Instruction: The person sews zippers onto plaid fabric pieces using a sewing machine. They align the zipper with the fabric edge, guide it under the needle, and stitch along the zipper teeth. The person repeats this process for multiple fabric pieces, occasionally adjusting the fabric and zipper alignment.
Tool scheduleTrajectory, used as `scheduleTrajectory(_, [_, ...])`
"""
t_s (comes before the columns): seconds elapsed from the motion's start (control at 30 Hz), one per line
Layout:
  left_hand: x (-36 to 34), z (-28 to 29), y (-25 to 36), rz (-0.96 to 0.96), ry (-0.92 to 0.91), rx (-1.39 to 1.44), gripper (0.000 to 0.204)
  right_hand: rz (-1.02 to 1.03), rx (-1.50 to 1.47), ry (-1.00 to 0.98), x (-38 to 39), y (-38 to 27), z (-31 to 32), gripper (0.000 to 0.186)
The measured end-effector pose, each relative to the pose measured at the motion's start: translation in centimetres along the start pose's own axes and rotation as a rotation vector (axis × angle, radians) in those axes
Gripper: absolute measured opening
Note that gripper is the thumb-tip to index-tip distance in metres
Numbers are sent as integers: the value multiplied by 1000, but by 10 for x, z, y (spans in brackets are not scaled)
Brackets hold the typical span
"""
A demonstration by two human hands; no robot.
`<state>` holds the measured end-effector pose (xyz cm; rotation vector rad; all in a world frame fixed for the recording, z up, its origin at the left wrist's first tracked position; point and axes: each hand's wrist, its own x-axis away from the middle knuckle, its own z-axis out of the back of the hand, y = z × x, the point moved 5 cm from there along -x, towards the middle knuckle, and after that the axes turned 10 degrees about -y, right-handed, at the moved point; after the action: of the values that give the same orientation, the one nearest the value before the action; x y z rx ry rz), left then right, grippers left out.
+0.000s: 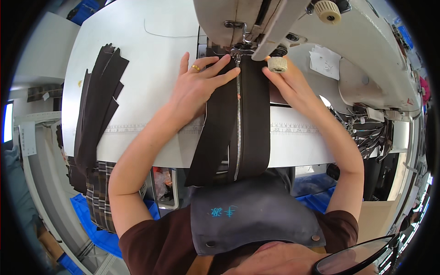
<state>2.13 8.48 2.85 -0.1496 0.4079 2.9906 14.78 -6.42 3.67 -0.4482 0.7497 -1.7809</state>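
A dark fabric piece (254, 110) with a metal zipper (238, 119) down its length lies under the sewing machine's presser foot (240, 49). Its lower end drapes over the table's front edge towards me. My left hand (197, 85) lies flat on the fabric left of the zipper, fingers spread, with a ring on one finger. Index finger and thumb reach close to the zipper's top end. My right hand (286, 82) is at the fabric's right edge, fingers stretched out towards the needle area. A machine knob (277, 64) hides part of those fingers.
The sewing machine (366, 50) overhangs the right side. Dark fabric strips (98, 101) are stacked at the table's left. A ruler scale (293, 128) crosses the white table (146, 91). Plaid fabric (100, 197) hangs below left, by a blue bin (98, 236). Loose thread (169, 36) lies behind.
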Motion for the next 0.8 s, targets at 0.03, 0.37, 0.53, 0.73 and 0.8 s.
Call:
scheduleTrajectory(0.03, [0, -1, -1, -9, 5, -1, 59, -63, -10, -55, -16, 3, -4, 32])
scheduleTrajectory(0.37, [-2, -3, 0, -8, 2, 11, 59, 148, 26, 173, -52, 24, -13, 24])
scheduleTrajectory(0.53, [0, -1, 1, -8, 10, 0, 61, -47, 170, 222, -34, 13, -4, 16])
scheduleTrajectory(0.73, [0, -1, -1, -17, 12, 8, 62, -72, -164, 213, -35, 8, -12, 23])
scheduleTrajectory(0.8, [0, -1, 0, -19, 16, 10, 62, -144, -278, 157, -40, 6, -15, 26])
